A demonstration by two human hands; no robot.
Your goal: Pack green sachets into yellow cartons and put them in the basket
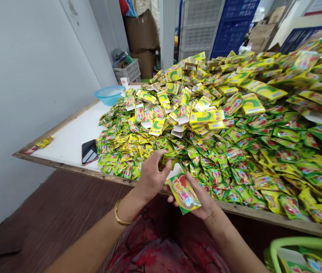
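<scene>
My right hand (203, 201) grips a small printed carton (183, 192) marked TWINS, its white flap raised at the upper end. Beside that flap, my left hand (153, 172) is closed around green candy packets (170, 157); how many I cannot tell. The packets are just above the carton's flap end. Both hands are over the table's front edge. Past them lies a broad layer of green and yellow packets (235, 153), with a heap of yellow-green cartons (206, 116) behind it.
A phone (89, 152) lies left of the packets. A blue basket (110, 94) stands at the table's far left corner, near a white cup (124, 81). A green tub (305, 242) holding cartons is at lower right. Stacked crates (200, 26) rise behind the table.
</scene>
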